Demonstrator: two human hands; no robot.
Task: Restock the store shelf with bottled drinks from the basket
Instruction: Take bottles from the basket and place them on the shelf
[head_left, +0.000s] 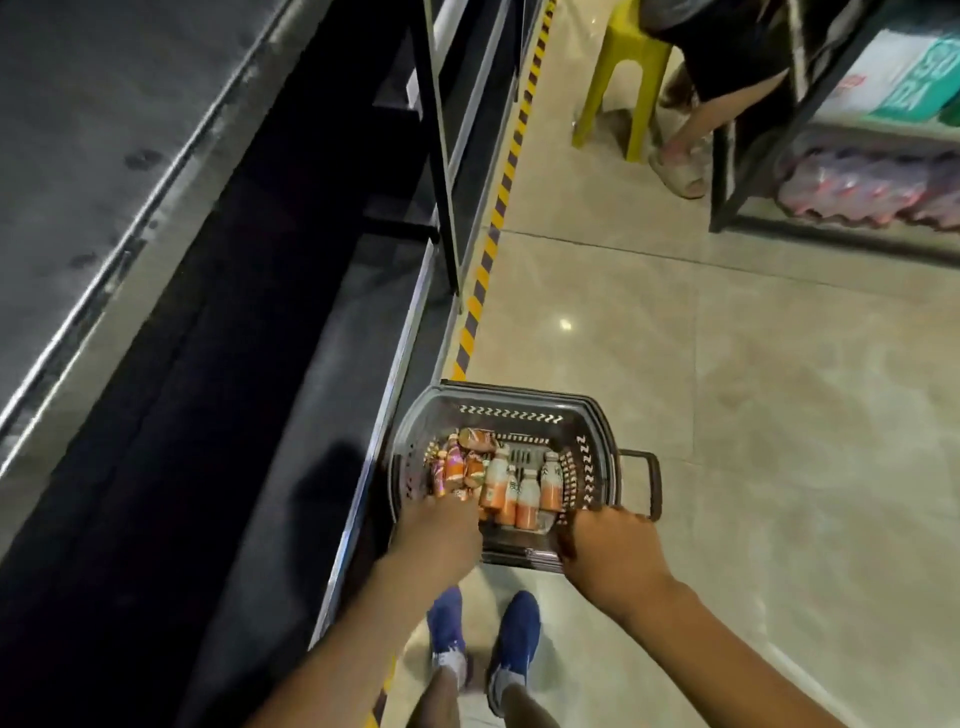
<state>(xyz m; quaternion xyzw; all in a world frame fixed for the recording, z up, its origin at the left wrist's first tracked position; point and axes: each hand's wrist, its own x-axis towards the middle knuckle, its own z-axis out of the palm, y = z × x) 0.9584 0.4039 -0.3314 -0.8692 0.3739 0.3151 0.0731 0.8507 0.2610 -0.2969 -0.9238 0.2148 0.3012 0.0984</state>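
A dark plastic basket (589, 470) stands on the tiled floor beside the low black shelf (291, 415). In it lie several small bottled drinks (527, 499) with orange contents and white tops, plus some orange-labelled ones at its left side. My left hand (436, 530) reaches into the basket's near left corner, and its fingers are hidden among the bottles. My right hand (608, 545) is closed over the basket's near right rim, close to the folded handle (652, 486). No bottles are visible on the shelf board next to the basket.
A yellow-and-black striped tape (488, 260) runs along the shelf's foot. Farther down the aisle a person's legs (685, 130) show beside a yellow stool (623, 67). A black rack (727, 171) at the right holds wrapped packs of bottles (872, 187). My blue shoes (483, 639) are just behind the basket.
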